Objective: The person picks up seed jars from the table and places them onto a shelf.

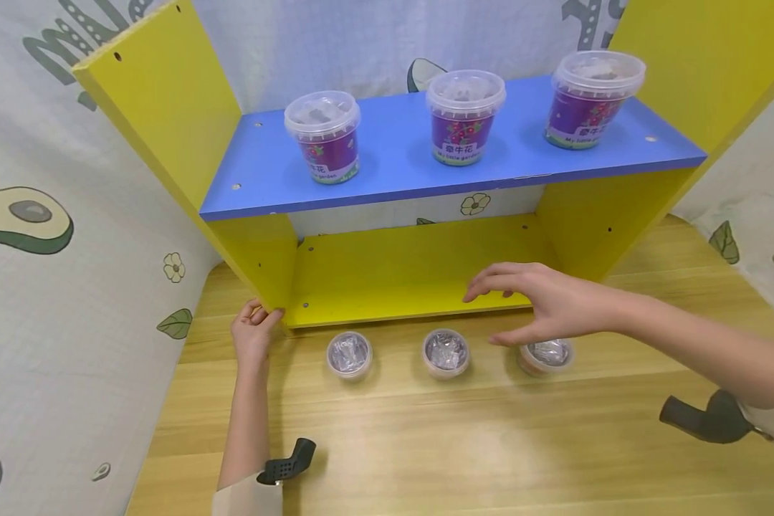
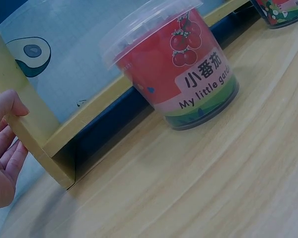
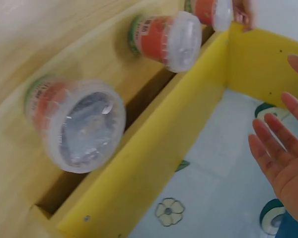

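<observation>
At the lower left corner of a yellow and blue shelf unit, my left hand (image 1: 255, 331) pinches the edge of the yellow side panel (image 2: 27, 129), thumb on one face and fingers on the other. My right hand (image 1: 542, 301) hovers with nothing in it, fingers spread and slightly bent, in front of the lower yellow board (image 1: 419, 269). Below it, partly covered in the head view, stands a lidded plastic cup (image 1: 548, 355). Two similar cups, a middle cup (image 1: 446, 353) and a left cup (image 1: 350, 355), are in line with it. The left one's red label (image 2: 159, 74) shows tomatoes.
On the blue shelf (image 1: 387, 168) stand three purple-labelled lidded cups: a left one (image 1: 329, 154), a middle one (image 1: 462, 136) and a right one (image 1: 583, 118). The unit stands on a wood-grain table (image 1: 426, 444), with a patterned cloth (image 1: 103, 322) behind and beside it.
</observation>
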A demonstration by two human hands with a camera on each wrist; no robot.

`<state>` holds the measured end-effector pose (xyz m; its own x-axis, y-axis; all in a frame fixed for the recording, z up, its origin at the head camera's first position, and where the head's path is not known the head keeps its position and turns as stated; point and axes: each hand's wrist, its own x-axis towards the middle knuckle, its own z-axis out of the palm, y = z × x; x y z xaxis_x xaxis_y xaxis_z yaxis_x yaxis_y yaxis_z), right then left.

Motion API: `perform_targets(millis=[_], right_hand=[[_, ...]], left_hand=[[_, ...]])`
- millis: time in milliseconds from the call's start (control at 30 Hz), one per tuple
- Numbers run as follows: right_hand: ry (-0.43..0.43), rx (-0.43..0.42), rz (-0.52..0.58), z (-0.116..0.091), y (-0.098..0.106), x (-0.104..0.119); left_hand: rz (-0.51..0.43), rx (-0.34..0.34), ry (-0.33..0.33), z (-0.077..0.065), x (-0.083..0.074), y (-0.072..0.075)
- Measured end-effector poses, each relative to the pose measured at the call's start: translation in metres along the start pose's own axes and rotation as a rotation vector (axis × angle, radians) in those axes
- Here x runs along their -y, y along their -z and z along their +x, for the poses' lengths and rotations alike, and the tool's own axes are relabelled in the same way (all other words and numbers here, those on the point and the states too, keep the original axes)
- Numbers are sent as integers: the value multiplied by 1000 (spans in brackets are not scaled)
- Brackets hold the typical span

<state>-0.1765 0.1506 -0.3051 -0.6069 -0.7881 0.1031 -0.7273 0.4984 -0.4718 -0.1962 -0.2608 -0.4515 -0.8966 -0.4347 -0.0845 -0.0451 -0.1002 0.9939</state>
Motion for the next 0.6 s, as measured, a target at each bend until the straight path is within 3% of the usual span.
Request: perform_targets(millis=[600], right_hand=[[-22, -34, -64, -22, -14, -16]], left_hand=[[-29, 11, -11, 0, 0, 1]])
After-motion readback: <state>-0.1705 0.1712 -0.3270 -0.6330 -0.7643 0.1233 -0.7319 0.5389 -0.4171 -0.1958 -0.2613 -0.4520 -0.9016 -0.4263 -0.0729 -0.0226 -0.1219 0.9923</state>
